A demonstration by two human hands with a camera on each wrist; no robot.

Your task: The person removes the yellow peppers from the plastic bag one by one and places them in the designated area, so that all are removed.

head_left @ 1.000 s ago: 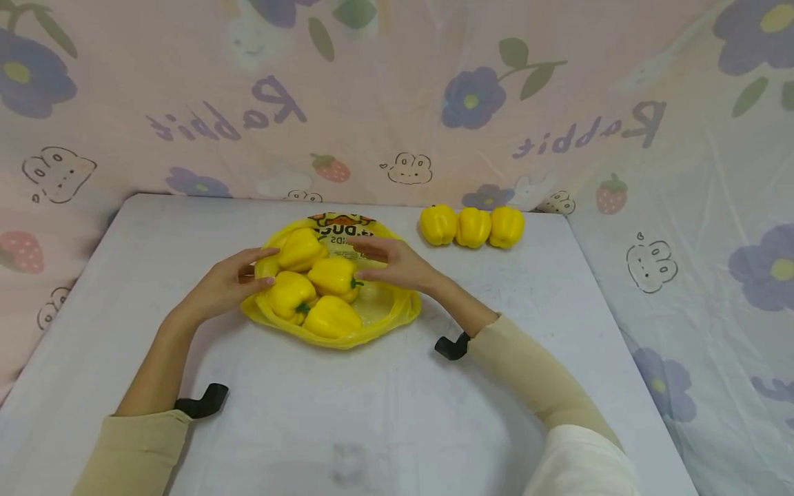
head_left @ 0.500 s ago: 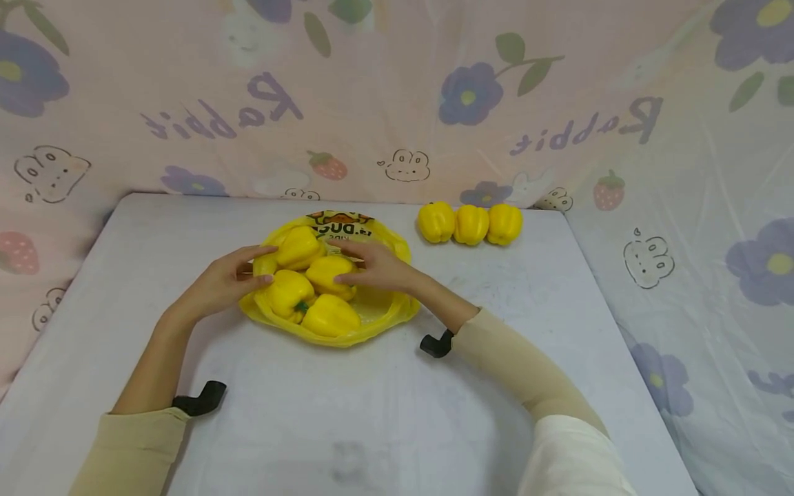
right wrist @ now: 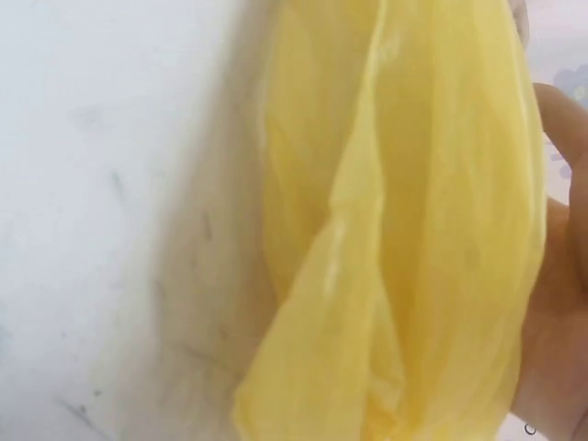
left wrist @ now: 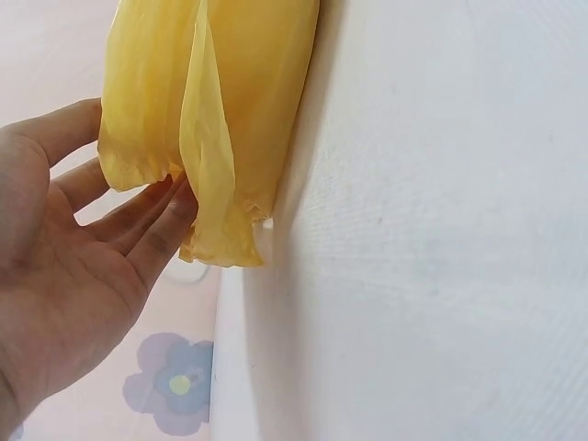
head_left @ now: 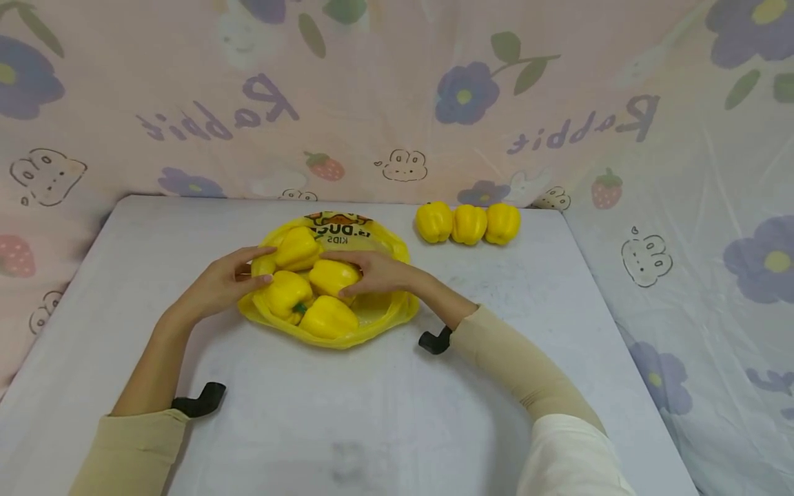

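A yellow plastic bag [head_left: 347, 339] lies on the table with its mouth spread wide, holding several yellow bell peppers [head_left: 288, 293]. My left hand [head_left: 217, 284] holds the bag's left edge, thumb and fingertips over the rim; in the left wrist view the other fingers lie against the outside of the bag [left wrist: 211, 129]. Reaching over the right rim, my right hand [head_left: 381, 272] grips the middle bell pepper [head_left: 331, 277] between thumb and fingers. Its fingers are mostly hidden behind the bag wall [right wrist: 441, 184] in the right wrist view.
Three more yellow bell peppers [head_left: 469, 224] stand in a row at the back of the white table [head_left: 372, 413]. Behind it hangs a printed curtain [head_left: 347, 83]. A black curved piece sits at each sleeve cuff.
My right hand has moved left and closed round the middle bell pepper, whose green stem no longer shows. My left hand keeps its hold on the bag's edge.
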